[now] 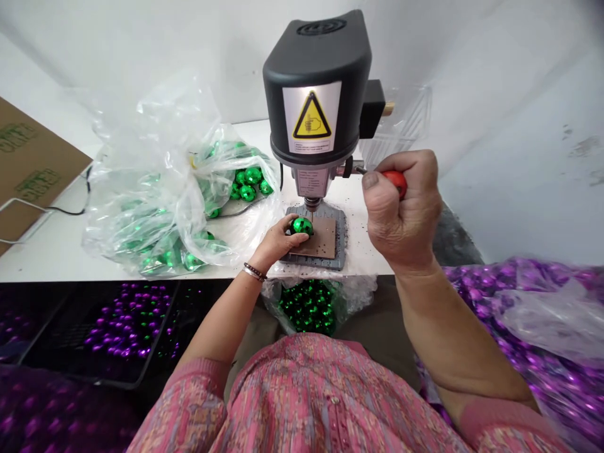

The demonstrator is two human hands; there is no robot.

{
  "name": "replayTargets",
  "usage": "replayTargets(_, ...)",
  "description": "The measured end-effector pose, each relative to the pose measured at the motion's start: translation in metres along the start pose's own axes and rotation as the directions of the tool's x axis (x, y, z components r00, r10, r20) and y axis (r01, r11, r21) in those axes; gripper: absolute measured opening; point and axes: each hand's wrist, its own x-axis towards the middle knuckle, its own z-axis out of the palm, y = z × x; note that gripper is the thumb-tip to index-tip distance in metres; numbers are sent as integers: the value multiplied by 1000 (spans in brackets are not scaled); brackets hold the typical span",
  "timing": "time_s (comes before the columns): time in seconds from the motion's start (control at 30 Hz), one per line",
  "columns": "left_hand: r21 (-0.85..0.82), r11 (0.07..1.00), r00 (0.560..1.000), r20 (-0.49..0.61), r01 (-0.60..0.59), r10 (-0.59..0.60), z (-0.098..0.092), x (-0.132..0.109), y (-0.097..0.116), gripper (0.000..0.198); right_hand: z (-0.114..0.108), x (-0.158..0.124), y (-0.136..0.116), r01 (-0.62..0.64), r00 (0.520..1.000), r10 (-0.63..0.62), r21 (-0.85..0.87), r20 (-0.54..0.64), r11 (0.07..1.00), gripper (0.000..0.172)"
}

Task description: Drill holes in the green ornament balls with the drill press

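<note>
A small black bench drill [317, 82] stands on a white table [51, 245]. My left hand [278, 242] pinches a shiny green ball [301, 225] on the brown pad [321, 239] of the drill base, right under the bit. My right hand [401, 211] is raised and closed in a fist round the drill's red-knobbed lever [396, 181] on the machine's right side.
Clear plastic bags [160, 189] of green balls lie left of the drill. A bag of green balls [309, 306] hangs at the table's front edge. A black crate [127, 318] with purple and green balls sits lower left, purple balls in plastic [528, 314] right, a cardboard box [28, 163] far left.
</note>
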Motion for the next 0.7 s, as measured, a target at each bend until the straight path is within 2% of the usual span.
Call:
replayTargets(0.23, 261, 961, 994, -31, -90, 102, 1, 6, 2, 68, -2, 6, -2, 11, 1000, -11, -8, -4, 1000, 24)
replayTargets(0.4, 402, 912, 993, -50, -78, 107, 6, 4, 11, 71, -1, 28, -6, -56, 998, 56, -26, -5, 998, 24)
replayTargets(0.47, 459, 882, 990, -30, -110, 139, 9, 4, 14, 69, 0, 37, -7, -58, 998, 58, -6, -14, 998, 27)
replayTargets(0.6, 498, 843, 976, 29, -202, 217, 17, 7, 13, 68, -1, 50, -8, -80, 997, 79, 70, 11, 994, 27)
replayTargets(0.7, 462, 867, 980, 22, -187, 200, 21, 10, 9, 71, -1, 53, -8, -99, 995, 96, 118, 25, 988, 27)
